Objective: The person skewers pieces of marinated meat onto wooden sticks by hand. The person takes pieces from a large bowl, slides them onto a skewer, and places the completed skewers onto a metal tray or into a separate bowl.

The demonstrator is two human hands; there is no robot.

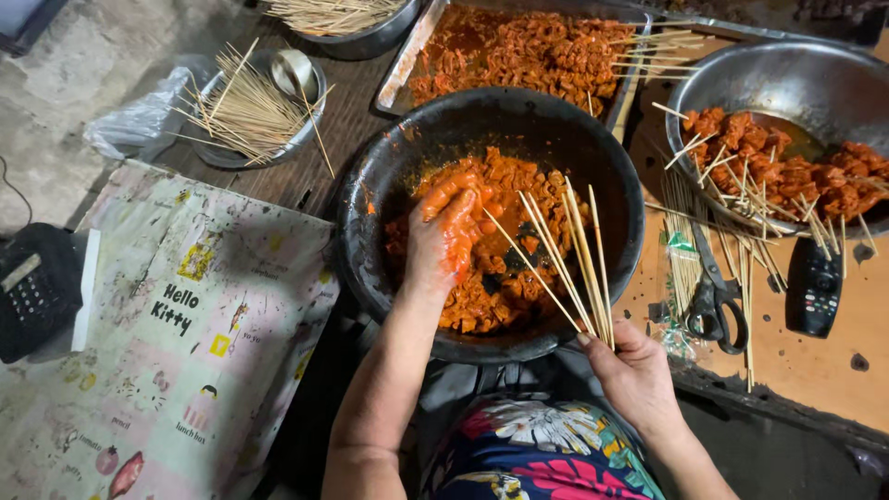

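Nearest the camera, the right hand (pixel 632 370) grips a fan of bamboo skewers (pixel 574 259) over the near rim of the big black bowl (pixel 611 176) — its load of orange marinated meat pieces (pixel 491 199) sits mid-table. Sauce-coated, the left hand (pixel 444 231) is pressed into the meat, fingers curled; whether it holds a piece I cannot tell. Threading looks to be the step in hand: next, one piece must meet one skewer tip. Scissors (pixel 713 296) lie to the right.
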